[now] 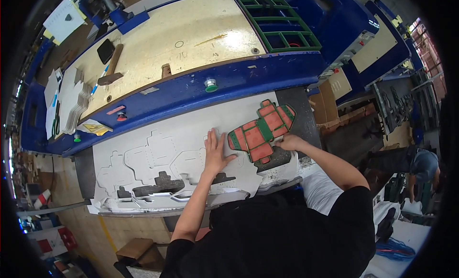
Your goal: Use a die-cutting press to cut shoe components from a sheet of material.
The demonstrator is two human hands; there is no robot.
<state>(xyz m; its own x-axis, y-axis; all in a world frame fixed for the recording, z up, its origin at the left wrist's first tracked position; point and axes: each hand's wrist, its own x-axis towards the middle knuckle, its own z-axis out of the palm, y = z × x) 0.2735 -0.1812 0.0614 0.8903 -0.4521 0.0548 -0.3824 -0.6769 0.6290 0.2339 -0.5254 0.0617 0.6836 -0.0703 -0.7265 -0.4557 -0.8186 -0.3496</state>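
A white sheet [191,122] lies across the dark work surface, with cut outlines and gaps along its near edge. On its right part rests a cutting die [260,129] with a green frame and red padding. My left hand [216,156] lies on the sheet to the left of the die, fingers spread and nothing held. At the die's near right edge, my right hand [289,143] has its fingers closed on the rim; the fingertips are partly hidden. Torn offcuts [165,201] of the sheet bunch along the near edge, by my body.
Beyond the sheet stands a blue machine beam [186,89] with push buttons and a pale top board [191,34]. A hammer [111,70], a phone [105,51] and stacked white cut pieces [74,103] lie on it. A green frame [282,24] sits far right; another person [423,168] bends at right.
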